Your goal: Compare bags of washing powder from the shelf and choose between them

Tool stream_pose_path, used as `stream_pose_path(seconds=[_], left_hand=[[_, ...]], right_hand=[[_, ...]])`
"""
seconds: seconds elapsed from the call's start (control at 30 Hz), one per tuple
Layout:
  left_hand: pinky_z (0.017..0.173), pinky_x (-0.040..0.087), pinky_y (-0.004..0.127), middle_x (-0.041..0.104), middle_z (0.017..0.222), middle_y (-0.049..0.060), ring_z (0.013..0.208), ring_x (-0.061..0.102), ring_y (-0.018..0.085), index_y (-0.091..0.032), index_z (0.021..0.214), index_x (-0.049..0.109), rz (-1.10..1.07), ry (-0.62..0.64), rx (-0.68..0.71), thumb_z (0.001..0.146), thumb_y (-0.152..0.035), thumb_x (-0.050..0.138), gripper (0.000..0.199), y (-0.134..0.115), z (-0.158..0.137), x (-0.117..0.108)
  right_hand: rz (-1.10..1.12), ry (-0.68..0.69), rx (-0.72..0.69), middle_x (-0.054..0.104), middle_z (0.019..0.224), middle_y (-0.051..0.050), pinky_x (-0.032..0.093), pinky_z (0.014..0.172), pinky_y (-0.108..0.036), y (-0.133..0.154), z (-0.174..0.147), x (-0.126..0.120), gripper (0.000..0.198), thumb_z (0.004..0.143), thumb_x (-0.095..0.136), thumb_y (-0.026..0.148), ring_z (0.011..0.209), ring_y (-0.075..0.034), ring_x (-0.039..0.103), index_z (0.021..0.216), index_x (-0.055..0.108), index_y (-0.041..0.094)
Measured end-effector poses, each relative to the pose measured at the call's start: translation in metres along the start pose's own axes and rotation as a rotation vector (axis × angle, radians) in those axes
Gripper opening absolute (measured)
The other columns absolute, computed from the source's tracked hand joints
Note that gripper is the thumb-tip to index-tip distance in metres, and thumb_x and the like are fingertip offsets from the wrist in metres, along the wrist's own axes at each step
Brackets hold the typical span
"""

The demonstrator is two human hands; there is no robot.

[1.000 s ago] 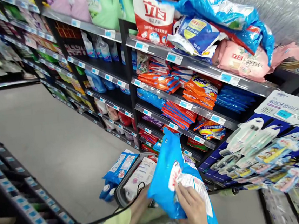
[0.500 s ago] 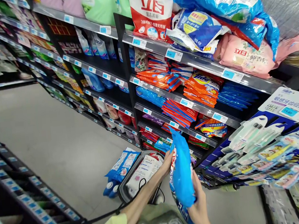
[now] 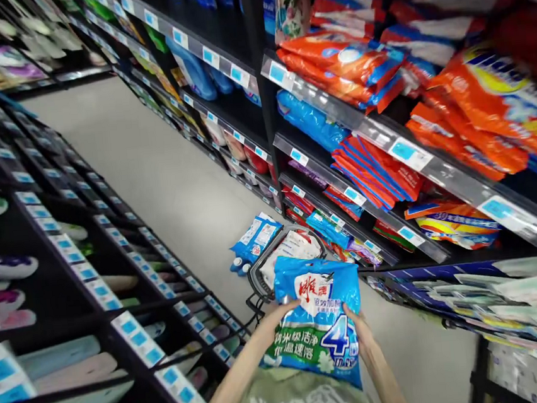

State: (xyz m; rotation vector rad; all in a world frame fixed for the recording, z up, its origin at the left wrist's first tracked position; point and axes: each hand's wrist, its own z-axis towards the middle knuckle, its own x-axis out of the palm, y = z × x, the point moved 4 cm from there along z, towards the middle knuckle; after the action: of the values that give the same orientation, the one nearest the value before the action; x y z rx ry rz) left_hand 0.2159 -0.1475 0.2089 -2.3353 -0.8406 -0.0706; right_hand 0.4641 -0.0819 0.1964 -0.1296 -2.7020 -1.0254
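Observation:
A blue bag of washing powder (image 3: 315, 314) with red, white and green print is held up in front of my body, its printed front toward me. My left hand (image 3: 280, 317) grips the bag's left edge, thumb on the front. On the opposite edge my right hand (image 3: 360, 329) holds it, fingers partly behind the bag. Just beyond the bag, a dark shopping basket (image 3: 258, 273) stands on the floor, partly covered by it. A white package (image 3: 292, 247) lies inside the basket. Beside it stands another blue-and-white pack (image 3: 257, 234) with blue bottles (image 3: 240, 266).
To the right, shelves (image 3: 359, 113) hold orange bags of washing powder (image 3: 345, 61) and other packets. A rack of hanging toothbrush packs (image 3: 519, 291) stands at the lower right. Slippers lie on a dark slanted rack (image 3: 80, 270) at left. Grey floor (image 3: 134, 144) runs between.
The washing powder bag has turned from edge-on to show its printed front. Both hands now hold its sides. My view has moved closer to the lower shelves, which shift right.

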Motion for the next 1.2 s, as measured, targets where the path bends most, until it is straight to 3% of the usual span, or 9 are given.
stream_pose_path(seconds=[0.1,0.2,0.3,0.47,0.67,0.77,0.9,1.1,1.2], left_hand=[[0.098,0.063,0.047,0.083,0.111,0.012,0.112,0.077,0.039,-0.020,0.109,0.076,-0.175,-0.078,-0.199,0.060,-0.041,0.099,0.058,0.038,0.003,-0.039],[0.095,0.065,0.045,0.083,0.111,0.013,0.109,0.078,0.037,-0.020,0.114,0.074,-0.235,-0.163,-0.263,0.062,-0.042,0.098,0.062,0.055,0.011,-0.070],[0.090,0.066,0.045,0.084,0.106,0.013,0.105,0.079,0.037,-0.018,0.118,0.073,-0.221,-0.228,-0.349,0.065,-0.044,0.096,0.063,0.056,0.030,-0.092],[0.090,0.066,0.043,0.083,0.106,0.015,0.101,0.080,0.035,-0.016,0.118,0.073,-0.255,-0.197,-0.398,0.064,-0.036,0.098,0.063,0.045,0.070,-0.118],[0.089,0.066,0.043,0.084,0.107,0.013,0.101,0.080,0.037,-0.018,0.113,0.075,-0.224,-0.156,-0.468,0.063,-0.039,0.097,0.059,0.047,0.124,-0.143],[0.088,0.066,0.045,0.084,0.105,0.012,0.098,0.081,0.038,-0.019,0.109,0.076,-0.200,-0.137,-0.455,0.060,-0.042,0.098,0.059,0.050,0.164,-0.143],[0.090,0.065,0.047,0.085,0.100,0.011,0.096,0.080,0.038,-0.019,0.110,0.078,-0.144,-0.113,-0.439,0.057,-0.049,0.098,0.064,0.044,0.226,-0.126],[0.099,0.061,0.050,0.084,0.109,0.010,0.110,0.076,0.038,-0.019,0.117,0.077,-0.076,-0.011,-0.242,0.056,-0.052,0.097,0.072,0.001,0.325,-0.076],[0.096,0.062,0.051,0.082,0.110,0.012,0.104,0.077,0.034,-0.018,0.119,0.075,-0.004,0.146,-0.024,0.074,-0.048,0.087,0.055,-0.022,0.376,-0.037]], right_hand=[[-0.033,0.035,0.172,0.083,0.101,-0.007,0.064,0.092,-0.056,-0.032,0.018,0.016,0.070,0.065,0.093,0.047,0.092,-0.035,0.081,0.126,0.068,0.024],[-0.054,-0.008,0.237,0.083,0.099,-0.008,0.064,0.092,-0.056,-0.050,0.037,0.033,0.068,0.066,0.093,0.046,0.091,-0.035,0.081,0.124,0.067,0.021],[-0.075,-0.062,0.309,0.083,0.096,-0.008,0.064,0.092,-0.054,-0.063,0.054,0.049,0.069,0.064,0.095,0.047,0.091,-0.035,0.081,0.122,0.068,0.018],[-0.053,-0.066,0.344,0.083,0.101,-0.008,0.064,0.092,-0.053,-0.083,0.076,0.072,0.067,0.064,0.096,0.047,0.100,-0.037,0.080,0.119,0.071,0.019],[0.000,-0.154,0.306,0.084,0.104,-0.008,0.064,0.093,-0.059,-0.120,0.115,0.073,0.069,0.066,0.095,0.050,0.106,-0.039,0.079,0.125,0.072,0.022],[0.021,-0.196,0.288,0.084,0.106,-0.010,0.063,0.095,-0.058,-0.135,0.146,0.060,0.074,0.065,0.096,0.048,0.109,-0.040,0.078,0.128,0.072,0.020],[0.006,-0.247,0.256,0.082,0.114,-0.011,0.062,0.100,-0.057,-0.138,0.200,0.037,0.074,0.066,0.095,0.048,0.114,-0.040,0.076,0.131,0.072,0.021],[-0.056,-0.315,0.086,0.078,0.127,-0.013,0.053,0.112,-0.061,-0.090,0.288,0.017,0.079,0.071,0.089,0.054,0.121,-0.037,0.073,0.139,0.067,0.020],[-0.103,-0.319,0.010,0.075,0.133,-0.014,0.049,0.117,-0.061,-0.057,0.325,0.009,0.080,0.078,0.081,0.062,0.129,-0.035,0.068,0.143,0.063,0.019]])
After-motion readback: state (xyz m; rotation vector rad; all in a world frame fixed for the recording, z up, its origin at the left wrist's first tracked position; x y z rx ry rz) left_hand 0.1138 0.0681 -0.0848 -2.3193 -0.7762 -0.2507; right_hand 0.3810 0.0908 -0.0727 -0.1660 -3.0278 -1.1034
